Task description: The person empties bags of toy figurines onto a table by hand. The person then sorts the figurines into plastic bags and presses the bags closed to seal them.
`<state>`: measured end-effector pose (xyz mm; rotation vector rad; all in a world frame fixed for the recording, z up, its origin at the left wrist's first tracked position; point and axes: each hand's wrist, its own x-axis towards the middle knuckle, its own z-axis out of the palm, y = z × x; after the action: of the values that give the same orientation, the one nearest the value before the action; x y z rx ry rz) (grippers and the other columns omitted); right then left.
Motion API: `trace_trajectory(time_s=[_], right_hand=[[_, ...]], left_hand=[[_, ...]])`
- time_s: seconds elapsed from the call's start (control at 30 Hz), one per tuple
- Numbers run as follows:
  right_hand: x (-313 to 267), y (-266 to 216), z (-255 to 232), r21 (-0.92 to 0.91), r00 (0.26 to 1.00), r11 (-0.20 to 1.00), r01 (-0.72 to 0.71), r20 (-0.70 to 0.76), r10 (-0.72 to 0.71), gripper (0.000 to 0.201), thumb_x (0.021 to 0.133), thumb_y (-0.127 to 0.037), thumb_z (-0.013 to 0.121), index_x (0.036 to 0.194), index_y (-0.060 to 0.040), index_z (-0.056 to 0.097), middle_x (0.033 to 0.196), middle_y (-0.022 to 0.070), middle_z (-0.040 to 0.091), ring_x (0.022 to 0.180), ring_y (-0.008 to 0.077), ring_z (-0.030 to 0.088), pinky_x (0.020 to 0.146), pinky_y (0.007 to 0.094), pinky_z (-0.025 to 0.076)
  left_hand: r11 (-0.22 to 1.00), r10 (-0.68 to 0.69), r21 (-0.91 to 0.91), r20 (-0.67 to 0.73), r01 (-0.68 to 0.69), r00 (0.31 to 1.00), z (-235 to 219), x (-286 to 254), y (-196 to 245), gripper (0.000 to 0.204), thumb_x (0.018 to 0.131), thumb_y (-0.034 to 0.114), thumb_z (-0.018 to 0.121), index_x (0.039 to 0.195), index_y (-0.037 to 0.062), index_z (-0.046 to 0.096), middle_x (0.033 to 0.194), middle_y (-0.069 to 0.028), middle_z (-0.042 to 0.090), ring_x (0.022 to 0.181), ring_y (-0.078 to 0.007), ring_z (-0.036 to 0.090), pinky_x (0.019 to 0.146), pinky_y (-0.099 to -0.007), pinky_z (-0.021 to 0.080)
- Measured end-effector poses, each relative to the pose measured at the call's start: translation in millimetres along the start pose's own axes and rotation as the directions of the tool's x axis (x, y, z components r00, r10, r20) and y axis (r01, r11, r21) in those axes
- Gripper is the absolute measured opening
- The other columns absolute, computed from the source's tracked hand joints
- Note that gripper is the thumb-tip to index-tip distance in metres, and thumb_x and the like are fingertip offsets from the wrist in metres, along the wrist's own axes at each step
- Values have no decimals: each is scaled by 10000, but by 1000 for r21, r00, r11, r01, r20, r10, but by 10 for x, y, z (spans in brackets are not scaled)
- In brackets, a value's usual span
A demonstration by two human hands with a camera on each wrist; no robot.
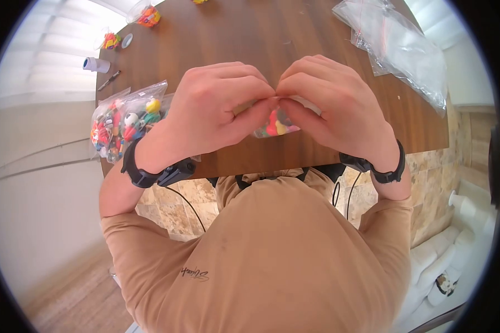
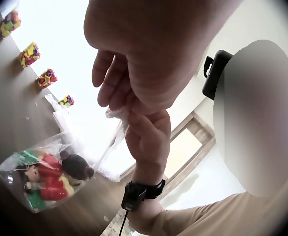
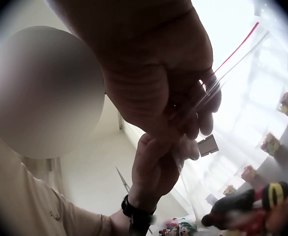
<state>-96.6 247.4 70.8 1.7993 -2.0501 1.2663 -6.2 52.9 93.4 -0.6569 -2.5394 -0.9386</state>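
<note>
A clear zip bag [image 2: 16, 173] holding small toy figures hangs from both hands over the front of the table. My left hand [image 1: 219, 108] pinches its upper edge between thumb and fingers. Right beside it, my right hand [image 1: 336, 102] pinches the same edge, the fingertips of both hands meeting. From the right hand's fingers a red zip line [image 3: 237, 50] runs out along the bag's top. Red, green and black toys [image 2: 50, 177] show through the plastic in the left wrist view. In the head view the hands hide much of the bag.
Filled bags of toys [image 1: 130, 125] lie at the table's left edge. Flat clear bags [image 1: 400, 50] are stacked at the right. Far left stand tubs of colourful pieces [image 1: 147, 16], a round lid [image 1: 127, 41], a white bottle [image 1: 97, 65] and a pen [image 1: 109, 80].
</note>
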Motion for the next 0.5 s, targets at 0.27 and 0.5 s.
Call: trace_trajectory(time_s=[0.27,0.5], right_hand=[[43,-50,-29,41,998,998,-57,32,56,71,774,-56,685,790,-48,616,752,58,592,758,265,602,675,368,482],[57,-30,-14,43,998,999,-26,52,23,106,768,-51,687,764,-48,581,750,58,583,739,268,585,657,375,476]], left_hand=[[998,62,-3,34,-61,998,-29,-27,-21,128,735,-31,736,846,1,681,824,-93,684,724,-241,665,599,-312,520],[996,86,19,39,-87,995,-24,-59,-47,133,719,-27,739,830,7,674,820,-86,677,744,-244,667,605,-318,526]])
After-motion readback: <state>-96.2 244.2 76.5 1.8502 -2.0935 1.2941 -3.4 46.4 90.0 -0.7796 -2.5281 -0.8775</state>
